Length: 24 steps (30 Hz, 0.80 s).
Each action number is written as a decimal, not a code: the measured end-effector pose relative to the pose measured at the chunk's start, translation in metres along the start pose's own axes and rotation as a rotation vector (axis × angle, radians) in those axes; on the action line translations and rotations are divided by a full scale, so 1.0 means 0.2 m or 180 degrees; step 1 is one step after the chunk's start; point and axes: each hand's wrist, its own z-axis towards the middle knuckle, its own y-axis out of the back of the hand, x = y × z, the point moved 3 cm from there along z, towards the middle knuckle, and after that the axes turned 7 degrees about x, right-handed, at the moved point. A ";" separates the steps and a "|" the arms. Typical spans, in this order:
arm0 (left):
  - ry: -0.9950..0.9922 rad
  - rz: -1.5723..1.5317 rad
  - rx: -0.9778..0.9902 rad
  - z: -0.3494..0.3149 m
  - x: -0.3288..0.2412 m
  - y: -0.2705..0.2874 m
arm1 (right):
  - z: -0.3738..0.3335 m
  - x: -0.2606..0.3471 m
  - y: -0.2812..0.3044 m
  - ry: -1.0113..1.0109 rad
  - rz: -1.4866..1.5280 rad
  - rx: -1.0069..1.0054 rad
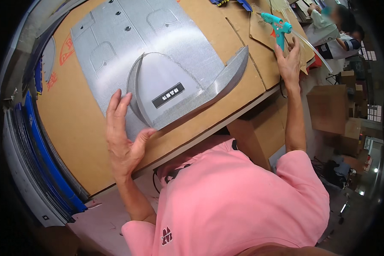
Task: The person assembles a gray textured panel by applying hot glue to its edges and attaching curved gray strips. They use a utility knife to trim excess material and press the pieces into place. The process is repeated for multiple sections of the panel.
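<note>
A large silver-grey embossed sheet (128, 30) lies on the brown board-topped table. On its near part, a grey rounded piece (170, 77) carries a black label (168, 95), and a curved silver strip (228, 74) stands up along its near and right edges. My left hand (126, 134) is open beside the left near corner of this piece, its thumb close to the edge and its fingers raised. At the right, my right hand (289, 64) has thumb and fingers apart around the lower handle of a teal glue gun (279, 28), with a white glue stick trailing from its back.
Blue and grey curved sheets (40, 158) are stacked along the left side. Cardboard boxes (328, 109) stand on the floor at the right. Two people (335, 32) are at the upper right. A blue object (239, 4) lies at the table's far edge.
</note>
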 end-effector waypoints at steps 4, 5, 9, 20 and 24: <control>0.0032 -0.0136 0.0031 -0.03 0.05 -0.03 | -0.17 0.25 0.15 0.0682 -0.0232 0.0411; 0.0047 -0.0183 0.0021 -0.03 0.05 -0.03 | -0.22 0.34 0.19 0.0930 -0.0152 0.0683; -0.0186 0.0327 0.0158 -0.02 0.05 -0.06 | -0.42 0.68 0.15 0.2540 0.0329 0.1697; -0.0022 0.0645 0.0534 -0.01 0.01 -0.02 | -0.26 0.88 0.01 0.3849 0.0096 0.1292; 0.0040 0.0585 0.0425 0.02 -0.02 0.00 | -0.28 0.88 -0.08 0.2828 0.1005 0.1895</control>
